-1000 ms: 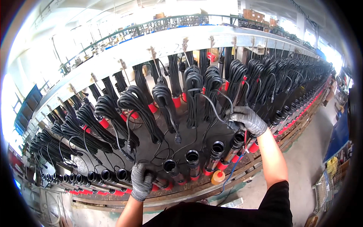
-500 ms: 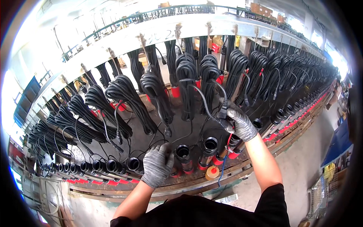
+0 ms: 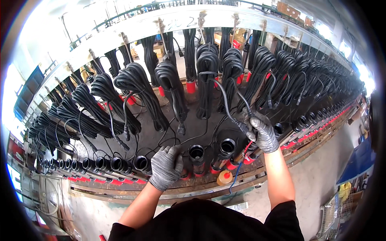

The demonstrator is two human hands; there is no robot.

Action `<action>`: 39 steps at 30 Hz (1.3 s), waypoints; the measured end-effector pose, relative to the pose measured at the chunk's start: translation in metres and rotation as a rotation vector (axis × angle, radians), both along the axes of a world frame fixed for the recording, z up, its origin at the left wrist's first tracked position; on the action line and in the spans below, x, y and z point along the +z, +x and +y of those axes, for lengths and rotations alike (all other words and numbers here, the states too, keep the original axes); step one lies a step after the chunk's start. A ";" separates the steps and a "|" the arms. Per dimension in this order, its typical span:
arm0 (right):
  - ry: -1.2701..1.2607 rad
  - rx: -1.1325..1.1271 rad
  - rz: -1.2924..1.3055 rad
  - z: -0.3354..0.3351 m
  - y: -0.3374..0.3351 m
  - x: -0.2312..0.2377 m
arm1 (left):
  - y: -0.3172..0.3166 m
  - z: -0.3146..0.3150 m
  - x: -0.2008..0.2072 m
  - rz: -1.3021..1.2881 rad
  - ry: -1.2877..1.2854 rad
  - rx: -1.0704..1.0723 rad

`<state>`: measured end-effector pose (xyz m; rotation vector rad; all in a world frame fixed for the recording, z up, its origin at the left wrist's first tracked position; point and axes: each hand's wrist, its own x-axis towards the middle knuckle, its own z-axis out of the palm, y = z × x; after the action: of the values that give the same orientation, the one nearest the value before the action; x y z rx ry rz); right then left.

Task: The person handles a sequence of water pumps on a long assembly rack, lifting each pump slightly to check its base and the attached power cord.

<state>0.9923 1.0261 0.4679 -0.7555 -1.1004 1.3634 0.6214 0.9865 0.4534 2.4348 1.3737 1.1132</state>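
Observation:
My right hand (image 3: 264, 133), in a grey knitted glove, is closed around the plug ends (image 3: 245, 125) of two black cables, lifted above the bench. A red wire (image 3: 248, 148) hangs below these fingers, with a blue wire (image 3: 236, 179) lower down. My left hand (image 3: 165, 168), gloved alike, curls over the top of an upright tube in the front row; the hand hides most of it. Beside it stand a black open-topped tube (image 3: 197, 160) and another tube (image 3: 226, 152), both with red lower ends. Behind them hang coiled black cables (image 3: 208, 88).
A squat bottle of amber liquid with a red tip (image 3: 224, 177) stands at the bench's front edge. Rows of tubes (image 3: 102, 164) and cable coils (image 3: 138, 94) stretch to both sides. A pale metal beam (image 3: 177, 22) crosses behind. A wire basket (image 3: 334, 213) is low at right.
The view has shifted a little. My right hand has drawn slightly nearer and to the right with the plugs, its fingers closing further around them. My left hand stays on its tube.

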 end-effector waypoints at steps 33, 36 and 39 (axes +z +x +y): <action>0.113 -0.077 -0.030 0.003 -0.007 -0.005 | -0.008 0.007 -0.014 -0.042 0.031 0.020; 0.110 -0.068 -0.069 0.003 -0.006 -0.006 | -0.012 0.001 -0.006 -0.119 -0.107 -0.042; 0.090 -0.040 -0.077 0.003 -0.004 -0.003 | -0.014 -0.011 -0.005 -0.164 -0.196 -0.163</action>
<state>0.9885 1.0288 0.4653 -0.7658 -1.1933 1.2517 0.6072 0.9753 0.4482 2.2186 1.1536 1.0581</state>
